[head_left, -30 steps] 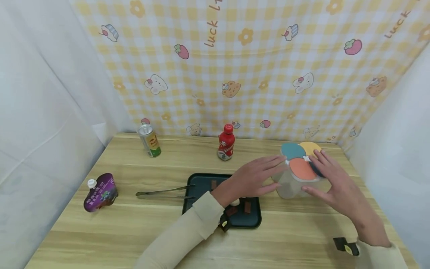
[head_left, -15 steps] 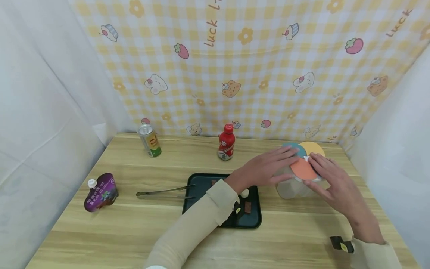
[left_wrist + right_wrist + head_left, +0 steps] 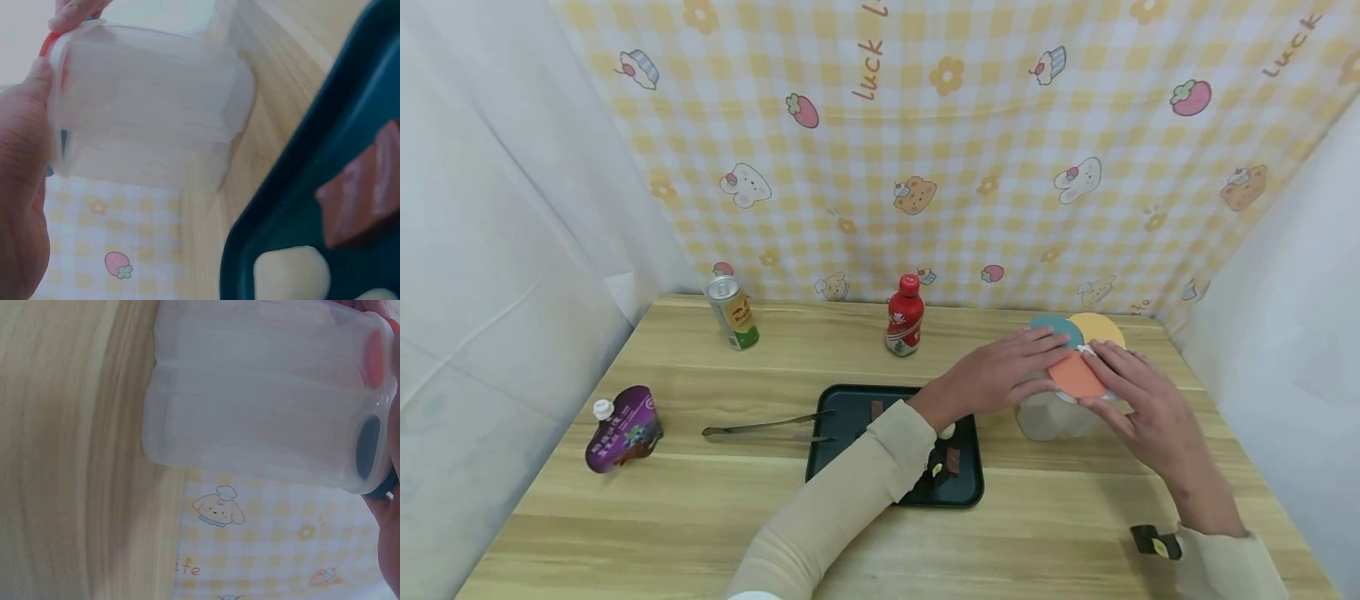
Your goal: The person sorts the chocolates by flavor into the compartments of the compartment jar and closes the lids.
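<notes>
A tall translucent plastic storage container point(image 3: 1047, 418) stands upright at the right of the table. Its lid point(image 3: 1077, 377) carries round flaps in teal, yellow, orange and dark blue. From the left, my left hand point(image 3: 1000, 371) lies over the lid's edge, fingers extended across the teal and orange flaps. My right hand point(image 3: 1142, 404) rests on the opposite side of the lid, covering most of the dark blue flap, with its thumb along the near edge. In the left wrist view the container body point(image 3: 150, 106) looks cloudy, with nothing distinct inside. Both hands touch only the lid.
Under my left forearm lies a dark tray point(image 3: 842, 408) with brown chocolate-like blocks point(image 3: 365, 187) and whitish pieces point(image 3: 292, 275). Tongs point(image 3: 760, 427) lean onto its left side. A red bottle point(image 3: 905, 317), a can point(image 3: 733, 312) and a purple spout pouch point(image 3: 625, 429) stand farther off.
My left hand has moved right, from beside the container onto its lid. My right hand has shifted slightly left and settled on the lid. The container stays in place.
</notes>
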`<action>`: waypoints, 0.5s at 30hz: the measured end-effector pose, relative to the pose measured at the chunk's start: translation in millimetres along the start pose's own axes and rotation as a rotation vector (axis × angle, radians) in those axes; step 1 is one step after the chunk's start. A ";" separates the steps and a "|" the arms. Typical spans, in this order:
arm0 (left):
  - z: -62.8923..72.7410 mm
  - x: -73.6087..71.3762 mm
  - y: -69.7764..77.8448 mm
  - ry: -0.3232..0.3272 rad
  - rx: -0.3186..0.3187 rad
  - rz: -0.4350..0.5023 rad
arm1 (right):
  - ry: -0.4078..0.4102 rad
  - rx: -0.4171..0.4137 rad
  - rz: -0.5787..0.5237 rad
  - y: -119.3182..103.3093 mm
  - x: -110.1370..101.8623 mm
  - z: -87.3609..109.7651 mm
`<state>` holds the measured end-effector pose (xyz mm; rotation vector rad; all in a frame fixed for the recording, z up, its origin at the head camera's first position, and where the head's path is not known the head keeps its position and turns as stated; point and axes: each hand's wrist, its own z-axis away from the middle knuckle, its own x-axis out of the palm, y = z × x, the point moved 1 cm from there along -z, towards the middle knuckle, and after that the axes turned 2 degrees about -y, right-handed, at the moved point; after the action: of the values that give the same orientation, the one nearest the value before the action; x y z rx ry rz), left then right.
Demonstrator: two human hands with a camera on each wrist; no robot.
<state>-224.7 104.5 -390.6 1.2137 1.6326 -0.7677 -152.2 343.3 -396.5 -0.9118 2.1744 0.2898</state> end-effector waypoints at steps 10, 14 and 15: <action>1.1 7.3 2.3 0.064 0.014 -0.118 | 0.068 0.008 0.033 -1.5 6.0 2.0; 1.8 9.7 1.5 0.081 0.025 -0.182 | 0.075 0.007 0.037 -2.1 7.8 2.4; 1.9 10.2 1.2 0.088 0.029 -0.192 | 0.076 0.006 0.037 -2.2 8.1 2.4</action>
<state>-223.8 106.9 -400.6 1.1360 1.8354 -0.8704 -153.2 338.6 -403.8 -0.8927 2.2627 0.2704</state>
